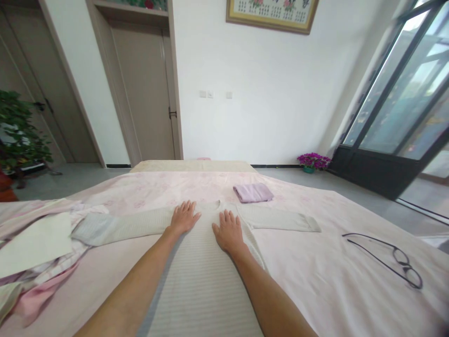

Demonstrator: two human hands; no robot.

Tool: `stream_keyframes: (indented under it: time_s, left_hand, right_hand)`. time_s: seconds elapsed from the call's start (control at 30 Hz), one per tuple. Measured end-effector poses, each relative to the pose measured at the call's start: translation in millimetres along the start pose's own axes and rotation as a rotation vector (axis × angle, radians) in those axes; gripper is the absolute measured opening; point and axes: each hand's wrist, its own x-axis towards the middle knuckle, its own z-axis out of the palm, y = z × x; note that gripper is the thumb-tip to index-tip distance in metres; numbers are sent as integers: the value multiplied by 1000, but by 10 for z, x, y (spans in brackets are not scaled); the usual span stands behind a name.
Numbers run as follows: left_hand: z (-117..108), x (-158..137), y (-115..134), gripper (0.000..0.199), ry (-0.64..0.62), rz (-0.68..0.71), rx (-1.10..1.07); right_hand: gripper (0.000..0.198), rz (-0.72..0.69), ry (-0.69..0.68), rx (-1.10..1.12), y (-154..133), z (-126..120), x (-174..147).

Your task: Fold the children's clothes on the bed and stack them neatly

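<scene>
A pale grey-white striped long-sleeved top [205, 271] lies spread flat before me, its neckline at the far end and both sleeves stretched out sideways. My left hand [183, 217] rests flat on the top near its left shoulder, fingers extended. Near the right shoulder, my right hand [228, 232] lies flat on the fabric with its fingers stretched forward. Neither hand grips anything. Just beyond the right sleeve sits a folded lilac cloth [253, 192]. The end of the left sleeve reaches a heap of clothes [38, 248].
A pale pink sheet [308, 267] covers the surface under the top. Black-framed glasses [393, 262] lie on it at the right. Behind are a door [143, 89] and a white wall. Purple flowers [313, 160] stand on the floor near the glass door [396, 107].
</scene>
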Motion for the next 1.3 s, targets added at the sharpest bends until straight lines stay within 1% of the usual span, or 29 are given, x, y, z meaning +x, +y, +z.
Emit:
stream_keyframes:
  time_s: [0.2,0.37,0.53,0.63,0.73,0.83,0.9,0.93,1.07,1.23,1.3]
  left_hand:
    - [2,-154,-84,76,16,-116,29]
    - [-52,-302,-280,78,-10,-163,41]
    - [-137,-480,-637,72,-21,-142,52]
    - [-199,-646,-899,68,-9,-166,68]
    - [-249,-820,-1142,68,16,-244,90]
    - [-272,-969,-1316,70,63,-389,126]
    - [-275,-1053,-1385,70,89,-460,152]
    - [-275,-1091,-1407,70,97,-470,162]
    - [-291,-1229,-1470,68,104,-452,175]
    - [-331,-1352,-1561,75,104,-513,179]
    - [-340,-1380,-1571,74,116,-525,183]
  right_hand:
    - [67,10,-24,-7,6,3,9]
    - [66,-11,7,-3,18,20,5]
    - [65,-4,8,-17,4,18,6]
    - [65,-1,2,-20,-8,3,9]
    - [65,-2,-1,-27,-15,-11,10]
    - [65,-4,0,-36,-18,-20,5]
    - [64,-9,-1,-43,-20,-23,0]
    - [64,-10,-3,-46,-21,-24,-2]
    - [64,-16,5,-53,-22,-16,1]
    - [64,-12,15,-41,-16,13,18]
    - [64,-9,19,-42,-12,22,20]
